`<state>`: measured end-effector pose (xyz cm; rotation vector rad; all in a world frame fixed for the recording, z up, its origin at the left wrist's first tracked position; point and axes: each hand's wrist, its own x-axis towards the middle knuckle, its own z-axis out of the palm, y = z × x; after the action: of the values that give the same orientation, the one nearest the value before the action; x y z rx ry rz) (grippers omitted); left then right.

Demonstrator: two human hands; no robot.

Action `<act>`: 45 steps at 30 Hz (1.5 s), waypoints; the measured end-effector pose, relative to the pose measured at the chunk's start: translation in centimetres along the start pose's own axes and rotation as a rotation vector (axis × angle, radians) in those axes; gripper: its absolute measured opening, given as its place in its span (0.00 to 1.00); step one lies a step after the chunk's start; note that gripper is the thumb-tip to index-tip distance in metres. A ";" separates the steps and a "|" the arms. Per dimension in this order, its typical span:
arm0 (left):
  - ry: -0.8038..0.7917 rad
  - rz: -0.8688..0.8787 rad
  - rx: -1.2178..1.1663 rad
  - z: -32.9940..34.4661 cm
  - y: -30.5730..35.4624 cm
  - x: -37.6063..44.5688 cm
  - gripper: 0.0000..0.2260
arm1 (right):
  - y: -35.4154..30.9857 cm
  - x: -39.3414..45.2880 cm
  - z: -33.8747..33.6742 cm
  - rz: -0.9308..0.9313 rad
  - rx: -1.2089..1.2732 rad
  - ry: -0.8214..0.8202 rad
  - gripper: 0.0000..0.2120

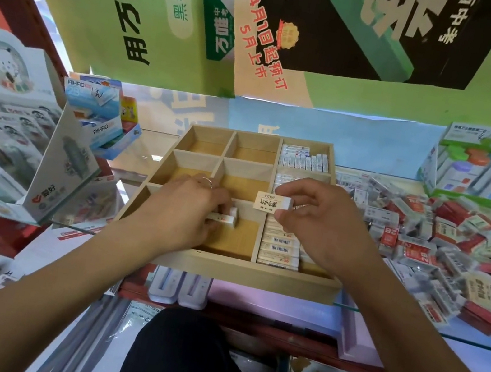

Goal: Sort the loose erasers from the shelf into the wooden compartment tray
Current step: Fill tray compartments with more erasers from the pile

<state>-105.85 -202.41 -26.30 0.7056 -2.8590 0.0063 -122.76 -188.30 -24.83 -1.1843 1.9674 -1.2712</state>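
1. While the right hand (319,225) pinches a cream eraser (273,204) printed "ERASER", the left hand (187,211) grips a white eraser (222,218) low in the wooden tray (242,272).
2. Right of the right hand, loose erasers (444,243) marked "2B" lie heaped on the shelf.
3. Under that hand, barcoded erasers (280,247) fill a tray compartment.
4. Left of the left hand stands an "AIHAO 2B" display box (99,114).
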 end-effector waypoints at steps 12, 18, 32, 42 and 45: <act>0.036 -0.092 -0.037 0.0 0.4 -0.4 0.11 | 0.6 -0.5 -0.4 -0.004 0.058 0.004 0.11; 0.189 -0.045 -0.477 -1.8 2.5 -1.3 0.14 | 0.3 -0.8 0.2 -0.064 0.104 0.022 0.10; 0.029 -0.170 -0.009 -1.3 1.4 -1.9 0.09 | 1.2 -0.8 -0.2 0.014 -0.040 0.007 0.07; 0.081 -0.189 -0.128 -0.9 1.5 -1.9 0.11 | 1.5 -1.4 -1.0 -0.063 -0.064 0.011 0.06; 0.205 -0.214 -0.319 -1.0 2.5 -2.2 0.11 | 1.5 -1.7 -1.6 -0.107 -0.070 0.011 0.06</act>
<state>-104.89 -199.15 -25.61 0.8786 -2.4967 -0.3766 -123.78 -185.79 -25.56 -1.3359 1.9945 -1.2723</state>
